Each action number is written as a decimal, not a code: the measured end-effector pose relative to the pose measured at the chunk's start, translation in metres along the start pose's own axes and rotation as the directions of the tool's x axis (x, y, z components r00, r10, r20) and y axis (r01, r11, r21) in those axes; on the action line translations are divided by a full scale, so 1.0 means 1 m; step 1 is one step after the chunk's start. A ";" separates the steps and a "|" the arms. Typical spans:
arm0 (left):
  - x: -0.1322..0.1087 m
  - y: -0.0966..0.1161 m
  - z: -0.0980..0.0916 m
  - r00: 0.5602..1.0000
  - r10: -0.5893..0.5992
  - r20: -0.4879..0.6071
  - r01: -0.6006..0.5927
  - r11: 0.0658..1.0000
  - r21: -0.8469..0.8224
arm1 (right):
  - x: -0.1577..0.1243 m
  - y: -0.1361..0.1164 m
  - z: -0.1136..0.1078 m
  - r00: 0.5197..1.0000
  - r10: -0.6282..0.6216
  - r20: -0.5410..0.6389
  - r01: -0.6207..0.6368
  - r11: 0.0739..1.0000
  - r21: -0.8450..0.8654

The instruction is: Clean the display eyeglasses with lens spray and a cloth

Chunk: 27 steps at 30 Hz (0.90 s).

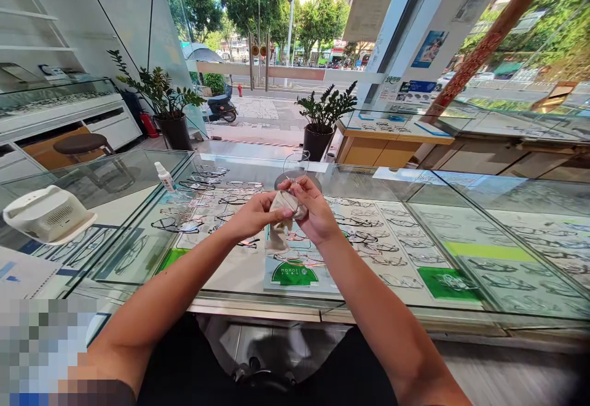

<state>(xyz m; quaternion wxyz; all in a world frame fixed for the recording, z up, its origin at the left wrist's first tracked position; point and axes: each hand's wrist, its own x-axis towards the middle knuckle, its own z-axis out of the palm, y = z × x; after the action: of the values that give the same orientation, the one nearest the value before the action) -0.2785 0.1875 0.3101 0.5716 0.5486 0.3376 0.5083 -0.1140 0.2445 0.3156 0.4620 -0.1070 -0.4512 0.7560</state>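
Above the glass counter, my left hand [258, 214] pinches a beige cleaning cloth [278, 234], whose loose end hangs down below the fingers. My right hand [316, 209] is closed on a pair of thin-rimmed eyeglasses [296, 165]. One round lens sticks up above the fingertips; the other part of the frame is hidden by the cloth and fingers. The two hands meet at the cloth, which is bunched against the eyeglasses. Several other eyeglasses [177, 226] lie on the counter to the left of my hands.
A small white spray bottle [165, 177] stands at the left of the glass counter [221, 304]. Farther left sits a white device [48, 215]. Rows of spectacles [391, 261] show under the glass. Two potted plants [318, 139] stand beyond, near the glass door.
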 end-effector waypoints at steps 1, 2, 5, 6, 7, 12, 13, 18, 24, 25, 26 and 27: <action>-0.001 0.001 0.000 1.000 -0.006 0.012 0.005 1.000 0.016 | 0.000 0.000 0.000 1.000 0.004 0.001 -0.004 1.000 0.009; -0.001 0.002 -0.001 1.000 -0.006 0.017 0.006 1.000 0.028 | 0.000 0.000 0.000 1.000 0.008 0.004 -0.008 1.000 0.017; -0.002 0.005 0.001 0.999 0.033 -0.029 -0.032 0.998 0.059 | 0.000 0.000 0.001 1.000 0.009 0.016 -0.010 1.000 0.018; -0.003 0.005 0.003 0.997 0.052 -0.057 -0.048 0.996 0.073 | 0.000 0.001 0.001 1.000 0.006 0.018 -0.006 1.000 0.014; -0.003 0.005 0.004 0.994 0.070 -0.086 -0.062 0.994 0.085 | 0.000 0.001 0.001 1.000 0.004 0.020 -0.004 1.000 0.010; -0.002 0.004 0.007 0.976 0.109 -0.187 -0.092 0.991 0.094 | -0.001 0.003 0.004 1.000 -0.001 0.005 0.001 1.000 -0.005; -0.002 0.004 0.007 0.975 0.112 -0.191 -0.096 0.991 0.089 | -0.001 0.003 0.005 1.000 -0.009 0.006 0.009 1.000 -0.008; -0.001 0.007 0.006 0.972 0.118 -0.203 -0.112 0.993 0.043 | -0.003 0.002 0.009 0.998 -0.064 0.024 0.066 0.995 -0.072; 0.000 0.007 0.004 0.963 0.152 -0.221 -0.143 0.988 0.056 | -0.006 0.002 0.010 0.997 -0.055 0.051 0.063 0.985 -0.163; 0.000 0.006 0.003 0.961 0.162 -0.222 -0.151 0.986 0.064 | -0.006 0.002 0.009 0.997 -0.059 0.058 0.068 0.983 -0.170; 0.000 0.006 0.003 0.962 0.166 -0.217 -0.154 0.986 0.071 | -0.006 0.002 0.009 0.996 -0.062 0.064 0.072 0.983 -0.170; 0.000 0.005 0.002 0.964 0.165 -0.209 -0.153 0.985 0.075 | -0.006 0.002 0.009 0.996 -0.063 0.065 0.072 0.984 -0.163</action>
<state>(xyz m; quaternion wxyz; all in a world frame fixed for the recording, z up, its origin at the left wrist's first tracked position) -0.2779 0.1864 0.3152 0.4730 0.5322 0.3669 0.5987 -0.1167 0.2346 0.3177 0.4632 -0.1071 -0.5294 0.7026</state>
